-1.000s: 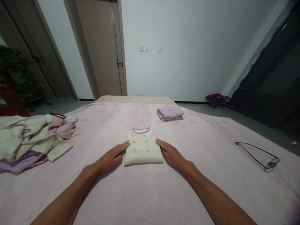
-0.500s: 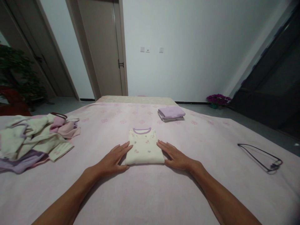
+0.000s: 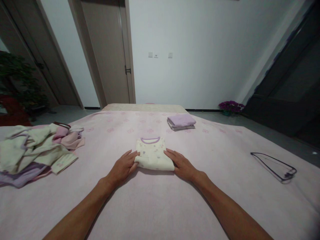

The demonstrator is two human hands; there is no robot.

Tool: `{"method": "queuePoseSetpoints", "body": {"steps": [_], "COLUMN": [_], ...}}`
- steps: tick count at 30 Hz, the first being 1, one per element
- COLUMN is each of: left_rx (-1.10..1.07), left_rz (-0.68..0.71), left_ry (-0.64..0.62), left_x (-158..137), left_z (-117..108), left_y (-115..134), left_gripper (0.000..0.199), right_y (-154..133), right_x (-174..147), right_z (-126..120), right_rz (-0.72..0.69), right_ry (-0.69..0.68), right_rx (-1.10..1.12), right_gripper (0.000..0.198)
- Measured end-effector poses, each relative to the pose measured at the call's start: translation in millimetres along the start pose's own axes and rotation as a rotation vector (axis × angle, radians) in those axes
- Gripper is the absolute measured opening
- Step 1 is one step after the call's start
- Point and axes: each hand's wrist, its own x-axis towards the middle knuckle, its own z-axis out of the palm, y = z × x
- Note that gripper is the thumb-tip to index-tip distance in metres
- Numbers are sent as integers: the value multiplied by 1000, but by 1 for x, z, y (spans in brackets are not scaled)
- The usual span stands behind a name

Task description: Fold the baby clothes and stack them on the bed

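Observation:
A folded cream shirt (image 3: 152, 155) with small printed motifs and a lilac neckband lies in the middle of the pink cloth, its neckline facing away from me. My left hand (image 3: 126, 165) grips its left edge, fingers on top and thumb at the near corner. On the opposite side, my right hand (image 3: 182, 164) holds the right edge in the same way, with the thumb partly hidden by the fabric. The near edge of the shirt is slightly raised and rounded between both hands.
A neat lilac and grey folded stack (image 3: 181, 122) sits beyond the shirt to the right. At left is a loose heap of clothes (image 3: 37, 148). A black wire frame (image 3: 275, 166) lies at right on the pink cloth (image 3: 160, 206).
Both hands have closed on the shirt's sides, thumbs moving under or against the near corners. The near edge has lifted a little and shifted away from me.

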Motion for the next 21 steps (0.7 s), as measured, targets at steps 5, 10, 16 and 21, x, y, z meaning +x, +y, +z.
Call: {"method": "queuePoseSetpoints", "body": {"steps": [5,10,16,21], "left_rx": [-19,-18,-126,-77], "left_rz": [43,57,209,254], "left_ry": [152,249,-18,-162], "left_x": [-5,-26,-28,-21], "left_z": [-7,-13,-20,-29], "left_y": [12,26,19,27], "left_gripper": [35,39,45,64], "right_y": [-8,-23,-26,-28], "right_x": [1,-13,-15,-13], "right_z": [0,-4,-3,-6], "right_rz": [-66,-159,-144,-153], "right_ry": [93,147,137,106], "right_rx": [61,150,234,287], "right_gripper": [52,43,42,43]}}
